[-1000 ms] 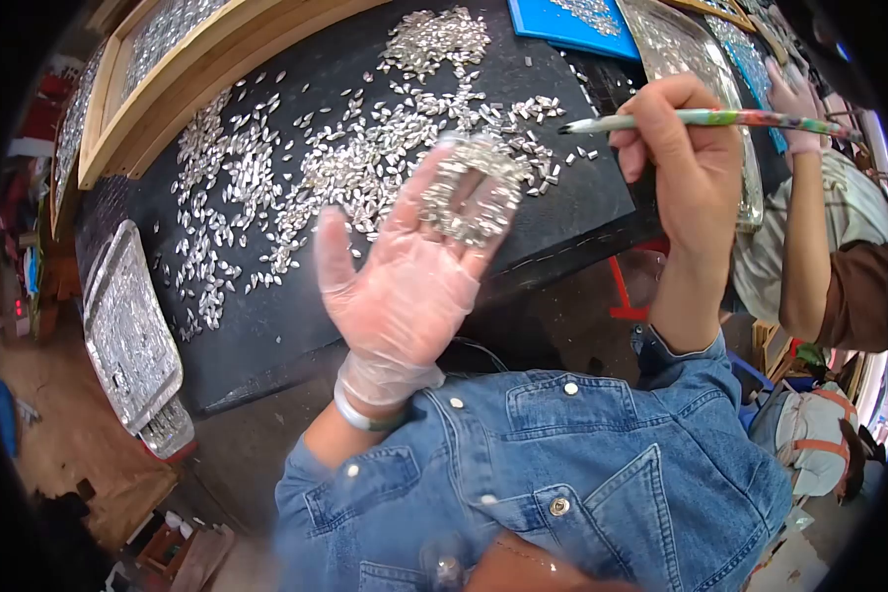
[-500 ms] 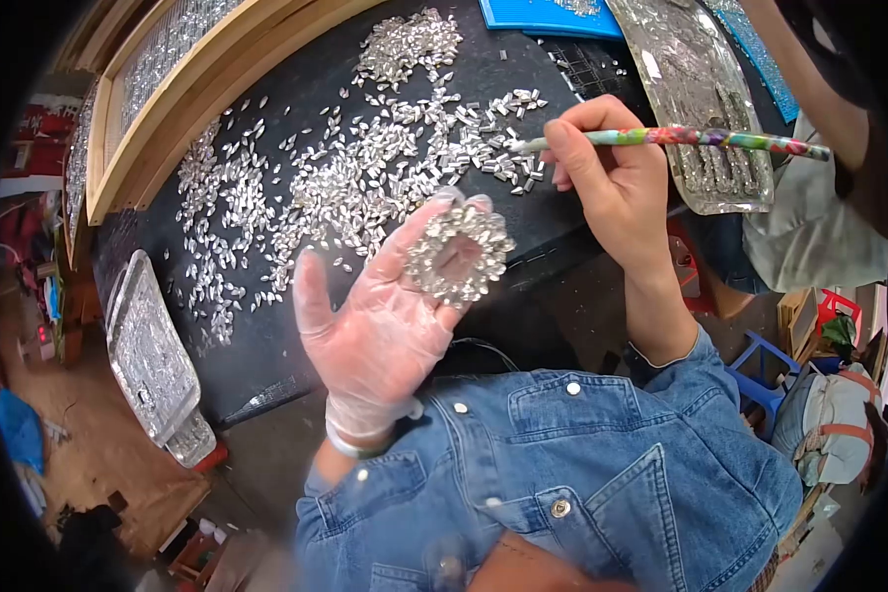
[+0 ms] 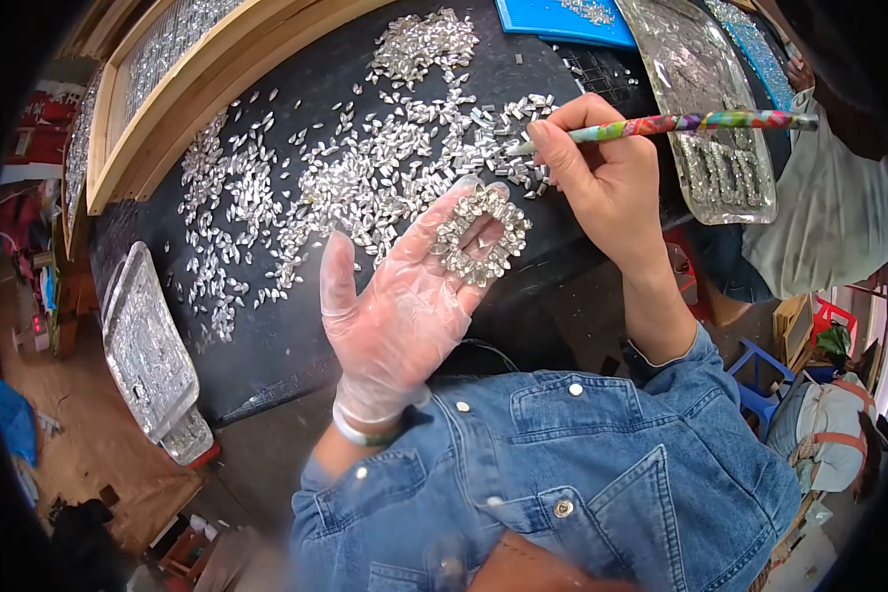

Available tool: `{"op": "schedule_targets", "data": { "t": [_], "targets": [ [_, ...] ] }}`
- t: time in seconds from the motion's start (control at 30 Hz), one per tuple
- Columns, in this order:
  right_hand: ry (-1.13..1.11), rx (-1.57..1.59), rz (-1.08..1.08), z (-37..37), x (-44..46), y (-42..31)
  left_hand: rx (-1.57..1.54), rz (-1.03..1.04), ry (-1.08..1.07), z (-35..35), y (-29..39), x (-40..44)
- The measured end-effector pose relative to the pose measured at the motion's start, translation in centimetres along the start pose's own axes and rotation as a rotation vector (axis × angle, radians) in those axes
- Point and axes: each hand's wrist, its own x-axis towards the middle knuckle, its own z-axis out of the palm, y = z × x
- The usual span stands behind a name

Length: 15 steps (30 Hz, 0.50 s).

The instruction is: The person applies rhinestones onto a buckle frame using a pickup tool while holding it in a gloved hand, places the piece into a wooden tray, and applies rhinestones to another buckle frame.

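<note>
My left hand (image 3: 400, 306), in a clear glove, is palm up with its thumb spread. Across its fingers lies a ring-shaped ornament (image 3: 456, 236) covered in silvery stones, with an open centre. My bare right hand (image 3: 607, 178) pinches a slim, colourful patterned pen-like tool (image 3: 661, 124). Its pale tip points left, over or at the loose stones just above the ornament; whether it touches one I cannot tell. Many small silvery stones (image 3: 365, 163) are scattered on the black table (image 3: 286, 360) beyond my left hand.
A wooden frame (image 3: 183, 89) borders the upper left. One silvery tray (image 3: 150, 345) stands at the table's left edge, another (image 3: 696, 89) at the upper right beside a blue tray (image 3: 562, 25). Part of another person (image 3: 824, 212) shows at the right.
My right hand and the tool have moved left and down from their place a second ago, the tip now among the stones. The ornament in my left hand has moved slightly down and turned.
</note>
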Motion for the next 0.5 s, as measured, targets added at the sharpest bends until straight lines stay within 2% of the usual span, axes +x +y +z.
{"op": "schedule_targets", "data": {
  "t": [0.07, 0.2, 0.23, 0.37, 0.5],
  "targets": [
    [-0.009, 0.006, -0.003, 0.1, 0.1, -0.3, -0.002, 0.005, -0.006, 0.0, 0.1, 0.0],
    [0.134, 0.331, 0.106, 0.2, -0.2, -2.6, 0.056, 0.019, 0.051, 0.3, 0.0, 0.1],
    [0.12, 0.333, 0.108, 0.2, -0.2, -2.6, 0.05, 0.031, 0.053, 0.2, 0.0, -0.1],
    [0.058, 0.052, 0.048, -0.4, 0.0, -2.5, 0.008, -0.003, 0.019, 0.0, 0.2, 0.0],
    [0.019, -0.058, 0.019, -0.2, -0.1, -0.9, 0.002, -0.015, 0.022, 0.0, 0.2, -0.1]
  ]
}}
